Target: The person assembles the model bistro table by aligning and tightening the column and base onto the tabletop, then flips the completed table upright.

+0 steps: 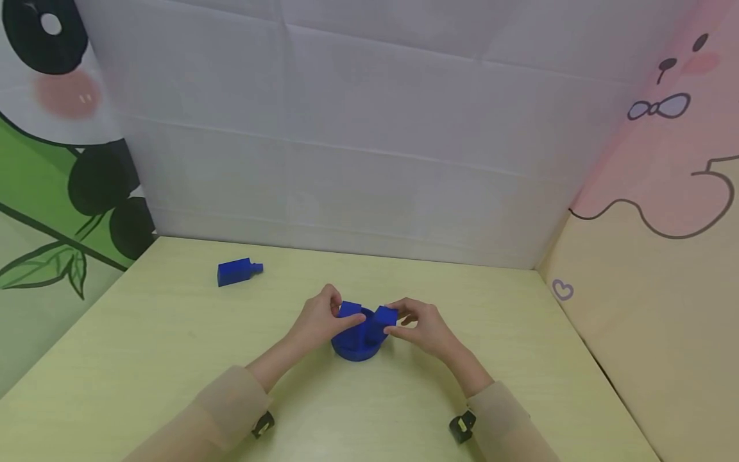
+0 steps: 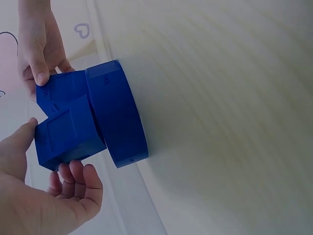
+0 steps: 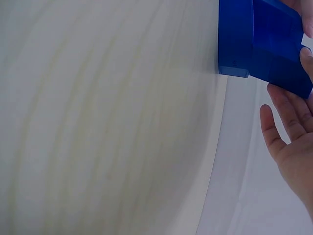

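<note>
A round blue base [image 1: 356,353] with a low rim sits on the table, and two blue blocks stand up from it. My left hand [image 1: 322,316] pinches the left block [image 2: 72,134] between thumb and fingers. With thumb and fingertips, my right hand [image 1: 426,328] holds the right block [image 1: 385,315]. In the left wrist view both blocks lean apart at their tops and meet near the base. The right wrist view shows the base's side [image 3: 235,36] and one block [image 3: 283,71] at the right edge. The blocks' lower ends are hidden inside the rim.
A blue bottle-shaped piece [image 1: 233,273] with a narrow neck lies on its side at the table's back left. A pale cloth wall [image 1: 369,154] closes off the back, with printed panels at both sides. The pale yellow table [image 1: 144,359] extends around the base.
</note>
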Demonstrator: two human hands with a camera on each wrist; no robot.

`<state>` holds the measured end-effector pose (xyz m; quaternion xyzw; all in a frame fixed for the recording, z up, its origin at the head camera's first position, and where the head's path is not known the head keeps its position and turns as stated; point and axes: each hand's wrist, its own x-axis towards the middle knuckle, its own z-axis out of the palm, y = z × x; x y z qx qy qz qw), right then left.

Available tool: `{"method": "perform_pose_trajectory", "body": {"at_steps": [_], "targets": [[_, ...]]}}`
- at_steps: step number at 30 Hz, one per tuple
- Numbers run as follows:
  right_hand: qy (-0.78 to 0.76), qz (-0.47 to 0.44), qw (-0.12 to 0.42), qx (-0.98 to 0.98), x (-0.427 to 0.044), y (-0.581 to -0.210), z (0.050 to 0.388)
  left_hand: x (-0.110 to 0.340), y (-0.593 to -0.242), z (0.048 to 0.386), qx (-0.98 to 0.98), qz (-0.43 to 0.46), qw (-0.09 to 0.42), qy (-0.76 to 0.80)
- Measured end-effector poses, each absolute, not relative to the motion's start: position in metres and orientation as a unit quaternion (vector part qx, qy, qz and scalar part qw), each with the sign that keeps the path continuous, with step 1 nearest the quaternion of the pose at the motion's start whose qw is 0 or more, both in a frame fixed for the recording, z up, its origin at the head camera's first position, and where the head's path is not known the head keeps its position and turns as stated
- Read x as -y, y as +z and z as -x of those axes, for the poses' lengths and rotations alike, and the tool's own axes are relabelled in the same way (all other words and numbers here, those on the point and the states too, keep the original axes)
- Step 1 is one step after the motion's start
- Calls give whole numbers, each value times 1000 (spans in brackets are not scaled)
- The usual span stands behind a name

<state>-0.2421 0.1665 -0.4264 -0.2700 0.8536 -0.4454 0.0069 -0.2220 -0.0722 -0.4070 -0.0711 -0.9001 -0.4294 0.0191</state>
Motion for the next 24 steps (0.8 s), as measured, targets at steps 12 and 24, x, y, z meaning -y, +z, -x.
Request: {"method": "perform_pose_trajectory", "body": {"at_steps": [12, 24], "targets": [[-453, 269, 8, -850, -167, -429, 244, 83, -412, 225, 886, 164, 12, -434], [-446, 264, 12, -855, -167, -429, 244, 100, -411, 226, 859, 330, -24, -390]]}}
